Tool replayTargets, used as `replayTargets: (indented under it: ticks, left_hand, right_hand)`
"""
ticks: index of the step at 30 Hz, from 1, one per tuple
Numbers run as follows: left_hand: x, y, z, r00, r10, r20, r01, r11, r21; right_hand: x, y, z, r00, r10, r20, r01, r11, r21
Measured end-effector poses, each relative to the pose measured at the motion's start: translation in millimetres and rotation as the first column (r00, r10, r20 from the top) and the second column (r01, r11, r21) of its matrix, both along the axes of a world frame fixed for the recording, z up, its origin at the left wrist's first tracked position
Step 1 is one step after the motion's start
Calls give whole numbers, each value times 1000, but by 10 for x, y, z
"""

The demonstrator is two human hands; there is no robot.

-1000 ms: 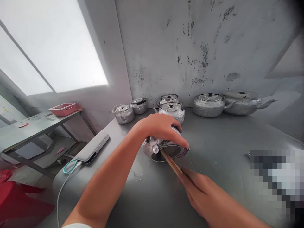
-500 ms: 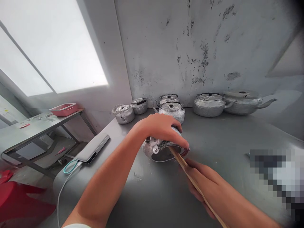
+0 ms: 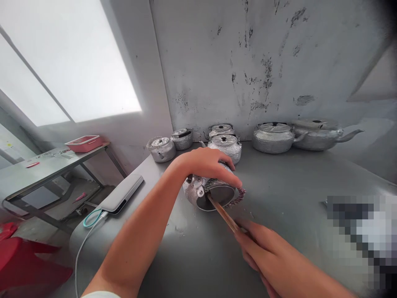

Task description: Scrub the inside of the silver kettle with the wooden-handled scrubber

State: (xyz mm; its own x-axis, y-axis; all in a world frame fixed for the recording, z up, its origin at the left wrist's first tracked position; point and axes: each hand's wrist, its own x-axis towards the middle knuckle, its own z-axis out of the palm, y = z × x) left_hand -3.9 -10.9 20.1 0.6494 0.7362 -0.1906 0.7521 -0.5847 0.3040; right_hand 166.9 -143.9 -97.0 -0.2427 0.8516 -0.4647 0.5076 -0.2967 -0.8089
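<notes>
A silver hammered-metal kettle (image 3: 192, 193) lies tipped on the grey table, its round mouth turned toward me. My left hand (image 3: 211, 164) grips it from above, thumb near the rim and fingers over the far side. A wrapped handle (image 3: 238, 198) shows at the kettle's right. My right hand (image 3: 260, 248) is closed around a wooden stick (image 3: 223, 216). The stick's far end goes into the kettle's mouth and is hidden in the dark inside.
Several silver kettles (image 3: 273, 138) stand along the wall at the back of the table (image 3: 297, 190). A power bank (image 3: 122, 193) with a cable lies at the left edge. Farther left are a side table with a pink basin (image 3: 84, 144) and a red stool (image 3: 31, 265).
The wooden stick has shifted left in the kettle's mouth, and my right hand has moved lower and back. The kettle and my left hand have moved slightly left.
</notes>
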Motion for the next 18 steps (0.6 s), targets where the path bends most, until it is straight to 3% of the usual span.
replayTargets:
  ticks: [3,10,14,18]
  left_hand:
    - [9,3,-5,1000,-3,-4,3,1000,8]
    - [1,3,-2,1000,-7,7,7,1000,-2]
    - [1,1,3,1000,3,6,-3,1000,-5]
    - [-5,14,10,1000,2,10,-2,1000,-16]
  right_hand:
    - [-6,1,2,999,15,-28,-15,1000,23]
    - [-91,20,249,993,-67,-95,67,998,-1]
    - [-50,50,192,981,-17,-193,26,999,43]
    - [-19,60,118,992,30,-120,-44,992,-116]
